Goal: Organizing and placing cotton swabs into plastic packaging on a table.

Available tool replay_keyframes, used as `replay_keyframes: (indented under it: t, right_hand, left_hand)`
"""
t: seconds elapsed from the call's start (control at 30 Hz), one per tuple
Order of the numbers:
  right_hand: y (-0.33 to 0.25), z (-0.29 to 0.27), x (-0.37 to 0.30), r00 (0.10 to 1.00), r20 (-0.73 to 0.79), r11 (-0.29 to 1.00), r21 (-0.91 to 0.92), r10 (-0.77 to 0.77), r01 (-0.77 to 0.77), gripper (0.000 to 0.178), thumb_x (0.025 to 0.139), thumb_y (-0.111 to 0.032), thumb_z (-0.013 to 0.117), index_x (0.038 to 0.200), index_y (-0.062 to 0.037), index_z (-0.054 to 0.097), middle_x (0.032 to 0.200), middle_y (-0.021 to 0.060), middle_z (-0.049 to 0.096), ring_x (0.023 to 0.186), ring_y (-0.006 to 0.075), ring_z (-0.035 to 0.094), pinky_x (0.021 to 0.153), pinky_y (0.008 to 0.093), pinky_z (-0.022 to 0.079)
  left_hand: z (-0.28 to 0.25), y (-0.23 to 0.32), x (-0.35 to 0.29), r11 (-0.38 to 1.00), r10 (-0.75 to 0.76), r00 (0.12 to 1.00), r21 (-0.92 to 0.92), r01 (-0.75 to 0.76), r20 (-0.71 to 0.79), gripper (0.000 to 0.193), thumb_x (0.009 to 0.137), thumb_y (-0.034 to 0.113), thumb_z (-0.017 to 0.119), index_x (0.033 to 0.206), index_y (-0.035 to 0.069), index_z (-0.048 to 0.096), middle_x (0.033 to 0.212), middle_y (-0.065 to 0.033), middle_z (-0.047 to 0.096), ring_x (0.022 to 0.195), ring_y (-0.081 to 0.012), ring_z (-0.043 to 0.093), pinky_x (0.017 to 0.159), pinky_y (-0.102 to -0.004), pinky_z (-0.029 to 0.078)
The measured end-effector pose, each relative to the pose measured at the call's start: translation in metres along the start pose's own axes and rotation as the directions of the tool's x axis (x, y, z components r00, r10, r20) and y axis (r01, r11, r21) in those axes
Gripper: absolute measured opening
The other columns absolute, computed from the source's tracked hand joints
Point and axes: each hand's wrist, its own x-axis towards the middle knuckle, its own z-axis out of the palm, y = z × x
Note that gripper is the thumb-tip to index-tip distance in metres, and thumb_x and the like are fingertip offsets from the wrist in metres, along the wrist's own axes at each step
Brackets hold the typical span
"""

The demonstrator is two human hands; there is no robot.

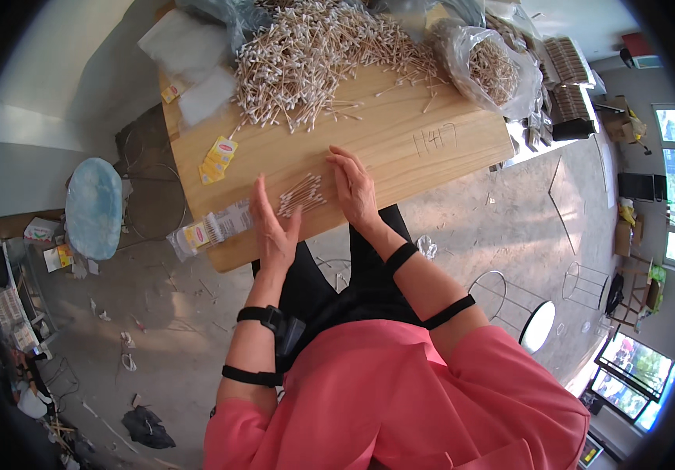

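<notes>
A small bunch of cotton swabs (301, 194) lies on the wooden table (400, 133) between my two hands. My left hand (273, 227) is held upright at the bunch's left side, fingers stretched and thumb apart, close to the swabs' ends. On the other side my right hand (353, 188) stands a little away from the bunch, its fingers extended and slightly bent, with nothing visible in them. Left of my left hand lies a clear packet of swabs (210, 229) with a yellow label. Several yellow label cards (218, 160) are fanned out farther back.
A large heap of loose cotton swabs (298, 63) covers the table's far side. At the far right sits an open clear plastic bag (498, 70) of swabs. White sheets (206, 94) lie at the far left. A blue-covered stool (94, 207) stands left of the table.
</notes>
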Motion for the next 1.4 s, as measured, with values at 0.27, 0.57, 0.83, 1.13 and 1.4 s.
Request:
replay_keyframes:
  t: [0.27,0.57,0.83,1.13,1.4]
  right_hand:
    - [-0.011,0.043,-0.018,0.998,0.062,0.99,0.138,-0.021,0.013,0.027,0.096,0.003,0.046,0.12,-0.0021,0.058,0.141,0.0203,0.051,0.13,0.0379,0.05,0.105,0.039,0.043]
    - [-0.006,0.011,-0.013,0.882,0.41,0.917,-0.212,-0.231,0.338,0.05,0.094,-0.011,0.054,0.142,-0.0002,0.044,0.156,0.0173,0.034,0.147,0.0337,0.026,0.121,0.0466,0.021]
    - [0.001,0.002,-0.022,0.728,0.637,0.783,-0.308,-0.253,0.541,0.064,0.092,-0.031,0.059,0.145,-0.0002,0.04,0.158,0.0149,0.031,0.149,0.0301,0.023,0.122,0.0473,0.018]
    - [0.005,0.0,-0.02,0.828,0.503,0.871,-0.259,-0.247,0.418,0.061,0.095,-0.029,0.056,0.146,0.0002,0.04,0.158,0.0164,0.029,0.149,0.0316,0.021,0.122,0.0469,0.016]
    - [-0.002,0.004,-0.018,0.69,0.68,0.774,-0.289,-0.248,0.564,0.065,0.094,-0.034,0.057,0.147,-0.001,0.039,0.158,0.0146,0.03,0.15,0.0291,0.02,0.123,0.0464,0.015]
  left_hand:
    - [0.032,0.013,0.011,0.975,-0.17,0.967,-0.172,0.137,-0.19,0.053,0.105,0.019,0.039,0.151,-0.003,0.023,0.15,-0.0249,0.036,0.139,-0.0392,0.036,0.115,-0.0464,0.028]
    - [-0.001,0.006,-0.018,0.886,-0.022,0.962,0.451,-0.107,0.271,0.093,0.087,0.037,0.067,0.155,-0.001,0.016,0.163,-0.0205,0.011,0.151,-0.0381,0.007,0.119,-0.06,0.003]
    - [-0.002,0.001,-0.028,0.832,-0.049,0.947,0.537,-0.137,0.317,0.092,0.085,0.045,0.068,0.152,0.0,0.025,0.163,-0.0159,0.016,0.152,-0.0322,0.012,0.119,-0.06,0.005]
    - [-0.006,-0.008,-0.031,0.874,-0.011,0.985,0.481,-0.074,0.172,0.092,0.088,0.041,0.067,0.155,0.002,0.016,0.163,-0.0163,0.015,0.151,-0.0352,0.011,0.118,-0.0621,0.001]
    - [-0.005,0.005,-0.022,0.792,-0.044,0.955,0.593,-0.144,0.292,0.093,0.088,0.055,0.061,0.153,0.001,0.022,0.162,-0.0133,0.019,0.152,-0.029,0.014,0.119,-0.0612,0.004]
